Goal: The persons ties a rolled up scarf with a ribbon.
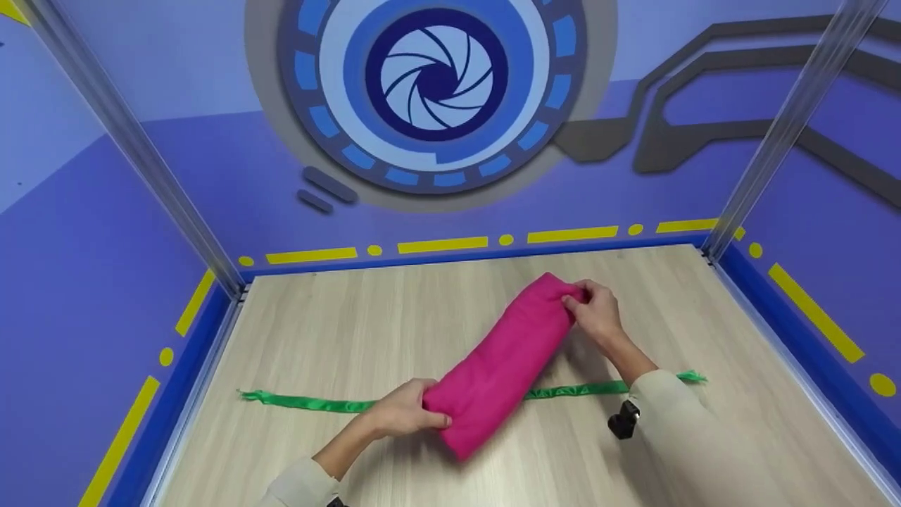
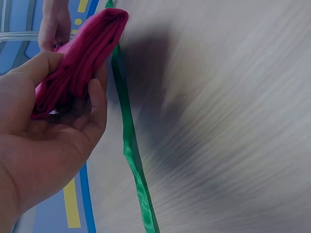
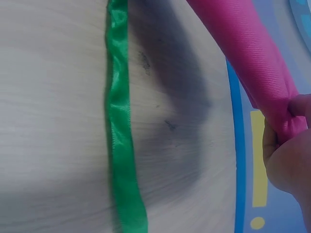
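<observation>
A rolled pink cloth (image 1: 503, 362) lies slantwise across a long green ribbon (image 1: 310, 403) on the wooden table (image 1: 352, 324). My left hand (image 1: 405, 412) grips the roll's near end, fingers curled round the pink cloth (image 2: 77, 58) in the left wrist view, with the green ribbon (image 2: 129, 141) running past it. My right hand (image 1: 595, 310) pinches the far end of the roll. In the right wrist view the pink cloth (image 3: 248, 53) hangs above the table, casting a shadow, and my right fingers (image 3: 296, 109) hold its tip beside the green ribbon (image 3: 119, 121).
The table is walled by purple panels with a blue rim (image 1: 479, 253) and yellow dashes. Two clear upright posts (image 1: 746, 204) stand at the back corners. A small black wrist camera (image 1: 623, 421) sits under my right sleeve.
</observation>
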A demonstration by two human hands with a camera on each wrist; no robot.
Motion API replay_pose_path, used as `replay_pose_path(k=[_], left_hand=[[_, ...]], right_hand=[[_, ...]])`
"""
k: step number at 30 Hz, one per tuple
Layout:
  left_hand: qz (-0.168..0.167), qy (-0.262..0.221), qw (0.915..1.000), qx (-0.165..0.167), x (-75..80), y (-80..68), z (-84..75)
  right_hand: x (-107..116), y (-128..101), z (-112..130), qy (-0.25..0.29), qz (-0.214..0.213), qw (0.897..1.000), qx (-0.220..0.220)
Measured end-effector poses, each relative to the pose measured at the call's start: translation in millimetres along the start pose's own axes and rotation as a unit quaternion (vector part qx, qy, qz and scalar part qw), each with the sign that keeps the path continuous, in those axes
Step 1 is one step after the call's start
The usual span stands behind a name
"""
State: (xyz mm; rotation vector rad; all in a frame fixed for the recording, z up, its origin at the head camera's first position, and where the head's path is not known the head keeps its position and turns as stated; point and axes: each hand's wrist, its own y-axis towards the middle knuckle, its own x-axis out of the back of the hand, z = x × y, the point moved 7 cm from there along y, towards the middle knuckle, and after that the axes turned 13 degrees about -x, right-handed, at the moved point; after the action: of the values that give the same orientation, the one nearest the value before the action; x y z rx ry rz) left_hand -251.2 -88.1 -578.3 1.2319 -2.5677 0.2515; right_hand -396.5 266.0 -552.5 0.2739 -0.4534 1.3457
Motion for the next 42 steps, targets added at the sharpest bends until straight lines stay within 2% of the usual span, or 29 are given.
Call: replay_pose_path(k=[8, 20, 28, 36, 42], left_hand=[[0.009, -0.003, 1.0000, 0.003, -2.5, -2.7, 0.9], [0.015, -0.003, 0.9999, 0.008, -6.6, -5.4, 5.0], [0.012, 0.019, 0.9995, 0.024, -10.6, -6.2, 10.2], [0.021, 0.009, 0.9997, 0.009, -17.6, -7.6, 15.3], [0.017, 0.025, 0.9995, 0.008, -19.7, -8.8, 18.3]], right_hand=[[-2.2, -2.5, -5.7, -0.007, -0.012, 1.000, 0.012], [-7.0, -2.5, -15.3, -0.016, -0.015, 1.000, 0.000], [-12.5, -5.2, -22.5, -0.020, -0.012, 1.000, -0.005], [-19.8, -10.3, -26.7, -0.035, -0.009, 0.999, -0.002], [-23.3, -11.9, -27.9, -0.050, -0.011, 0.999, 0.013]])
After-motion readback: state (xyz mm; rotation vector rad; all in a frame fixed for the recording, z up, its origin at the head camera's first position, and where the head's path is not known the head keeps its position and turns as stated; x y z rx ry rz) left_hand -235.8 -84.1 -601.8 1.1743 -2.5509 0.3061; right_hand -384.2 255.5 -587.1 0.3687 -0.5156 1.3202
